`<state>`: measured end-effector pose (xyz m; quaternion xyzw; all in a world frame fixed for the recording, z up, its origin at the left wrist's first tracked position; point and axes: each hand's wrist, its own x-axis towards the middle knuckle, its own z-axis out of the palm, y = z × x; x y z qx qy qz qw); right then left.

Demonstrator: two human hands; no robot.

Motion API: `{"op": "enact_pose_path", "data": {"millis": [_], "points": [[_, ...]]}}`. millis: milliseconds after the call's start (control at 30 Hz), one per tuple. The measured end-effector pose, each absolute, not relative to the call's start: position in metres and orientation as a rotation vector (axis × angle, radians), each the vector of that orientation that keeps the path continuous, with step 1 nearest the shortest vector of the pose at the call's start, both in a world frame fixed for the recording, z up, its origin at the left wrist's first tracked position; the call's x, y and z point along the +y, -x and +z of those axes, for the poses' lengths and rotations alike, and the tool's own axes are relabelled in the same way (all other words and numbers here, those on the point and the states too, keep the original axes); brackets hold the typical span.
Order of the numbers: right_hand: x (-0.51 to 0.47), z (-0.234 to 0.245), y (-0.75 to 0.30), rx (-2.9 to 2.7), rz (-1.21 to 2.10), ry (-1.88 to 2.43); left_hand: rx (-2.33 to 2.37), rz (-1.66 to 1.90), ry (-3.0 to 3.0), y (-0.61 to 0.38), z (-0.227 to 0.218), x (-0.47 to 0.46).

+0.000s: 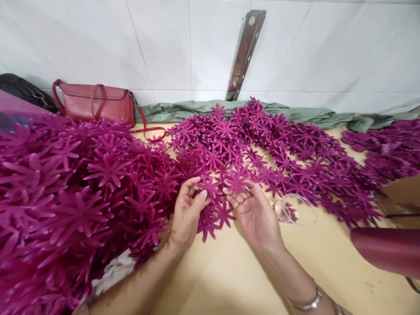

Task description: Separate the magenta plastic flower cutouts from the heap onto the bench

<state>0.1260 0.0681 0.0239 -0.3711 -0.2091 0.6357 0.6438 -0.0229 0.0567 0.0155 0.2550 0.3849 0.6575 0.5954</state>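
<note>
Left hand: thumb and finger are pinching a petal of the first purple flower [210,187]; the left hand [187,210] is leaving most of the petals uncovered, probably because a thin cut-out needs only a light hold.
Right hand: curled fingers are supporting the second purple flower [238,181]; petals are hiding part of the right hand [257,216], so I cannot tell exactly how the thumb is pressing.
Held flowers: they are lying side by side, facing up, perhaps so that both shapes are showing clearly.
Below the grip: two loose flowers [224,213] are lying just under the left fingers, nearer the body.
Left of the grip: a deep heap of flowers [78,214] is spreading, seemingly within easy reach.
Beyond the grip: a scattered bank of flowers [226,131] is stretching rightward over the pale tabletop [223,280].
Just right of the grip: a clear plastic ring [300,201] is lying beside the right hand.
Far left, beyond the heap: a red handbag [98,103] is standing near the wall [164,48], likely to be out of the way.
Behind everything: a green cloth [180,111] is running along the wall's foot, perhaps filling the gap.
</note>
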Motion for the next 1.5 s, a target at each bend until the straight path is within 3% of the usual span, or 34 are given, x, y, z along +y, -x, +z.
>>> {"op": "enact_pose_path", "data": {"millis": [267,467,700,800,1067,1500], "points": [[0.063,0.012,-0.128,-0.807,1.312,1.019,0.951,1.569,-0.597,0.023,0.011,0.061],[0.062,0.011,-0.135,-1.16,1.026,1.2,0.937,1.608,-0.601,0.023,0.01,0.062],[0.055,0.024,-0.136,-1.717,0.269,1.165,0.936,1.6,-0.649,0.021,0.011,0.063],[0.051,0.029,-0.134,-1.787,0.158,1.122,0.899,1.532,-0.696,0.02,0.014,0.06],[0.052,0.024,-0.134,-1.702,0.389,1.11,0.786,1.394,-0.8,0.02,0.016,0.055],[0.061,0.021,-0.132,-0.929,1.159,1.015,0.961,1.555,-0.678,0.023,0.011,0.06]]}}
